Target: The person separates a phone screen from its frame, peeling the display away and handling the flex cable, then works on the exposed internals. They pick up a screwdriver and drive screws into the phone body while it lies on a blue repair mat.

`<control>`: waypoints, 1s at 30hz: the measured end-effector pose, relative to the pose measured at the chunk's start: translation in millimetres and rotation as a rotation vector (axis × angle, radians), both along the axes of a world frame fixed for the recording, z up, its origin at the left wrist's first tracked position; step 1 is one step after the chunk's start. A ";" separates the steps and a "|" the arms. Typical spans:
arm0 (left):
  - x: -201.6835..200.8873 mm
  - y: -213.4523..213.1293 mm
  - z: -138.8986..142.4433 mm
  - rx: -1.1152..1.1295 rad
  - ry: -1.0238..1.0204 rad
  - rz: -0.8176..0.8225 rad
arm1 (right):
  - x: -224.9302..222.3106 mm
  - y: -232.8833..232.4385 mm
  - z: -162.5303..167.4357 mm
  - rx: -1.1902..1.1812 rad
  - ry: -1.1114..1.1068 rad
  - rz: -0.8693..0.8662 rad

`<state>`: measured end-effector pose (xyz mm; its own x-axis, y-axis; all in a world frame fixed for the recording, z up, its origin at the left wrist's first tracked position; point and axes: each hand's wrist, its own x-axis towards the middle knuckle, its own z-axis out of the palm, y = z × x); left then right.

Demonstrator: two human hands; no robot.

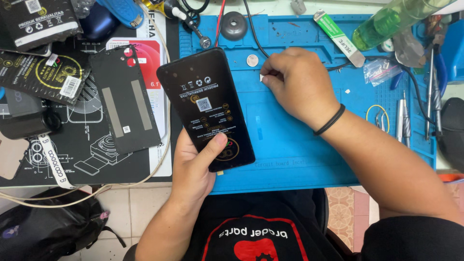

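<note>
Landmark: blue mat (299, 145) on the tabletop; all places told from it.
Left hand (193, 166): at the mat's near left corner, grip closed round a black phone panel (207, 108), thumb pressed on its lower face.
Panel: tilted, top leaning away and to the left, lower end over the mat's left edge; dark face with small printed icons and a sticker.
Right hand (297, 82): knuckles up over the mat's middle, far half; black band (331, 121) on the wrist.
Right grip: fingertips pinched narrow on a small white bit (261, 77) against the mat; what the bit is, cannot tell.
Coin-like disc (252, 60): on the mat, just left of the right hand.
Black cable (256, 38): runs from the mat's far edge in under the right hand.
Back cover (124, 99): dark, flat, two grey strips, off the mat's left side.
Green bottle (391, 21): lying at the mat's far right corner.
Tweezers (403, 118): on the mat's right edge.
</note>
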<state>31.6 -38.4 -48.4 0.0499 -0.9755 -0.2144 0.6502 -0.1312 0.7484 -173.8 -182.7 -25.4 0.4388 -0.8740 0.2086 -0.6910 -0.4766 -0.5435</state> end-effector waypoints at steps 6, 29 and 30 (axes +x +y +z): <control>-1.0 -4.8 21.8 -0.071 -0.049 -0.003 | -0.1 -6.6 1.4 0.034 0.088 0.047; -44.0 -15.1 48.5 -0.088 0.054 -0.049 | -62.7 119.0 22.1 0.943 -1.123 -0.177; -46.3 -16.3 49.4 -0.096 0.054 -0.057 | -62.4 125.9 17.9 0.932 -1.208 -0.201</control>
